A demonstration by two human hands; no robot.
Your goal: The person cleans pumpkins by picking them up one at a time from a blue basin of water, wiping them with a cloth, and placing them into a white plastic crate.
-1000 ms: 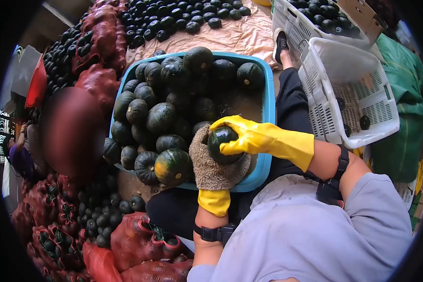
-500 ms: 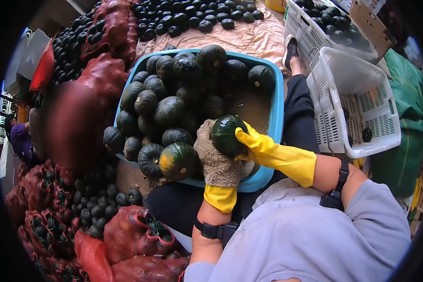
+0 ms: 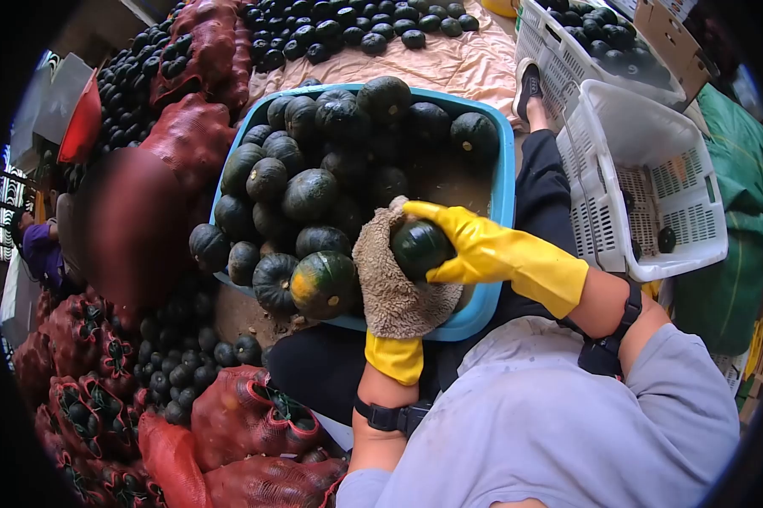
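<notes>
Your right hand (image 3: 492, 252) has its yellow-gloved fingers (image 3: 432, 213) curved around the far and right sides of one dark green squash (image 3: 420, 251), evidently to steady its slick rind. Your left hand (image 3: 396, 356) lies under a brown cloth (image 3: 392, 292), which bears on the squash's left and near side; the rough pile likely adds grip. Its fingers are hidden, so their spread cannot be told.

The held squash is above the tub (image 3: 505, 182), inside its near right corner, a position that probably lets drips fall within. Murky water (image 3: 468, 188) shows toward the right edge. The other squashes (image 3: 310, 196) are heaped along the left and far edges, leaving you working room at that corner. One orange-patched squash (image 3: 323, 285) sits by the near edge, just beside the cloth.
</notes>
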